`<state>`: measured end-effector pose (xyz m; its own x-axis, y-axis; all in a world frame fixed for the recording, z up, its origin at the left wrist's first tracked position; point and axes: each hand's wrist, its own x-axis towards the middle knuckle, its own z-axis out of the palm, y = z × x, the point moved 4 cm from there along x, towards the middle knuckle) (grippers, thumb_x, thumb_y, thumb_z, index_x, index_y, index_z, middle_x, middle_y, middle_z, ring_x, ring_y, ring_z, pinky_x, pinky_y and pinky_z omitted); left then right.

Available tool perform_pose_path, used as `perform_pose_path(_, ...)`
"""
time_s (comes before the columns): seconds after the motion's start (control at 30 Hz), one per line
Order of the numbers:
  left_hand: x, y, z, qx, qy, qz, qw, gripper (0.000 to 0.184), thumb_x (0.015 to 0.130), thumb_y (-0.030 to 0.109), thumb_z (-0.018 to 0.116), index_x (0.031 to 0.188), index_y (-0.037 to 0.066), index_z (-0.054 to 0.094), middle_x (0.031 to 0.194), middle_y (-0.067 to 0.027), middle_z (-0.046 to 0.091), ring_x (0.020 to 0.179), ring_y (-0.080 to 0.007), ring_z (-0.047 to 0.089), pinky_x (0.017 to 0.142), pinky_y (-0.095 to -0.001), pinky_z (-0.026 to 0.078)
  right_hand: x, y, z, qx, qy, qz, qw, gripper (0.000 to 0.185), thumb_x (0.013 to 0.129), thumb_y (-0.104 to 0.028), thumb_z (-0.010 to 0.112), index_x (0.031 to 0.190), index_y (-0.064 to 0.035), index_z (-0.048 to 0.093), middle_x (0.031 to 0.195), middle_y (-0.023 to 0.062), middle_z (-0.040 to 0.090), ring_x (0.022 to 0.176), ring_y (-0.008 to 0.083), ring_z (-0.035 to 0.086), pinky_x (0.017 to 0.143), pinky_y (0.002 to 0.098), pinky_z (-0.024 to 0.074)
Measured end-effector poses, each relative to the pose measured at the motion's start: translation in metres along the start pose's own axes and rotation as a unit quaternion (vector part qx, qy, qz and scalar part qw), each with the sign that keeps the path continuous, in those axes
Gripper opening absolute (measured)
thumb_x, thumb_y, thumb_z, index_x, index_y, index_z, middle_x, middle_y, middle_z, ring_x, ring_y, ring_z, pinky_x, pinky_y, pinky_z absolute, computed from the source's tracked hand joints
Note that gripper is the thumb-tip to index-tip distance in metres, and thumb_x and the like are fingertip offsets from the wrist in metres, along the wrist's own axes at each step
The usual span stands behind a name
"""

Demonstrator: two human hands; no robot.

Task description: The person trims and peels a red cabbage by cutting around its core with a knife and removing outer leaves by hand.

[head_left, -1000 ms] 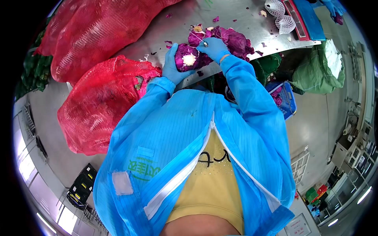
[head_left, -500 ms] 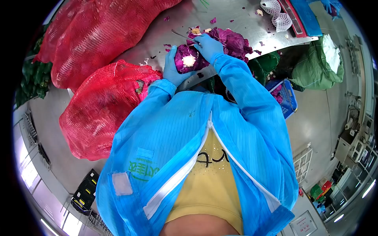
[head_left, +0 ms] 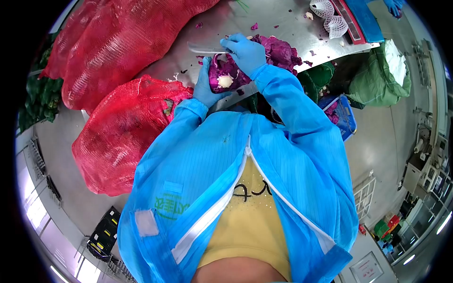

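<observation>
A red cabbage (head_left: pixel 222 71) with a pale cut stem end rests at the near edge of the metal table. My left hand (head_left: pixel 206 88), in a blue glove, is wrapped round its left side. My right hand (head_left: pixel 245 53), gloved too, grips a knife above the cabbage. The knife's blade (head_left: pixel 204 49) points left over the table, its handle hidden by my fingers. More purple cabbage (head_left: pixel 282 53) lies just right of my right hand.
Red mesh sacks (head_left: pixel 120 134) crowd the left side. Leaf scraps (head_left: pixel 255 26) and white foam nets (head_left: pixel 336 27) lie on the metal table (head_left: pixel 188 35). To the right are a blue basket (head_left: pixel 347 118) and a green sack (head_left: pixel 377 82). Another person's gloved hand (head_left: pixel 392 6) shows top right.
My right hand has tipped and shifted slightly left, and the knife blade now lies flatter, its broad side showing further left. My left hand keeps its hold on the cabbage.
</observation>
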<state>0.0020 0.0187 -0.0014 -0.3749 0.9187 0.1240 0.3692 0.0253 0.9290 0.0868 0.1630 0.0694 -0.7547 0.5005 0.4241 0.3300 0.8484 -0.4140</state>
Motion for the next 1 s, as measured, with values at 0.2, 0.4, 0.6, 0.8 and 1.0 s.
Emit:
perform_pose_path(0.2, 0.002, 0.003, 0.000, 0.045, -0.080, -0.034, 0.995, 0.135, 0.052, 0.023, 0.089, 0.143, 0.004, -0.009, 0.144, -0.0188, 0.027, 0.128, -0.0295, 0.038, 0.106, -0.0371, 0.033, 0.014, -0.015, 0.001, -0.022, 0.014, -0.102, 0.994, 0.023, 0.081, -0.016, 0.061, 0.102, -0.0204, 0.066, 0.095, 0.0025, 0.063, 0.077, 0.0231, 0.063, 0.062, 0.0330, 0.0504)
perform_pose_path(0.4, 0.001, 0.005, -0.006, 0.092, -0.049, -0.005, 0.995, 0.129, 0.048, 0.030, 0.089, 0.144, 0.007, 0.008, 0.145, -0.0242, 0.024, 0.128, -0.0373, 0.035, 0.106, -0.0394, 0.032, -0.009, 0.062, 0.022, -0.010, -0.096, 0.314, 0.945, 0.035, 0.072, -0.037, 0.067, 0.098, -0.0129, 0.065, 0.093, 0.0129, 0.064, 0.084, 0.0334, 0.061, 0.073, 0.0422, 0.0492)
perform_pose_path(0.6, -0.001, 0.008, -0.011, 0.213, -0.023, 0.067, 0.974, 0.114, 0.044, 0.031, 0.090, 0.141, 0.019, 0.031, 0.146, -0.0182, 0.022, 0.132, -0.0363, 0.030, 0.106, -0.0428, 0.032, -0.049, 0.102, 0.039, 0.062, -0.036, 0.385, 0.920, 0.039, 0.069, -0.035, 0.072, 0.097, -0.0086, 0.065, 0.094, 0.0146, 0.064, 0.086, 0.0312, 0.062, 0.075, 0.0412, 0.0490)
perform_pose_path(0.8, -0.006, 0.005, -0.017, 0.222, 0.028, 0.066, 0.973, 0.114, 0.039, 0.034, 0.090, 0.138, 0.025, 0.035, 0.127, -0.0150, 0.036, 0.117, -0.0342, 0.043, 0.100, -0.0417, 0.040, -0.074, 0.038, 0.011, 0.318, -0.030, 0.088, 0.943, 0.037, 0.074, -0.013, 0.071, 0.111, -0.0148, 0.063, 0.096, 0.0054, 0.059, 0.083, 0.0170, 0.059, 0.072, 0.0270, 0.0485)
perform_pose_path(1.0, 0.000, -0.003, -0.020, 0.160, -0.014, 0.021, 0.987, 0.119, 0.040, 0.035, 0.090, 0.141, 0.018, 0.029, 0.126, -0.0149, 0.036, 0.118, -0.0337, 0.041, 0.102, -0.0419, 0.037, -0.085, 0.017, 0.017, 0.299, -0.092, 0.128, 0.941, 0.047, 0.070, -0.017, 0.076, 0.115, -0.0156, 0.061, 0.107, 0.0043, 0.059, 0.087, 0.0170, 0.061, 0.078, 0.0287, 0.0502)
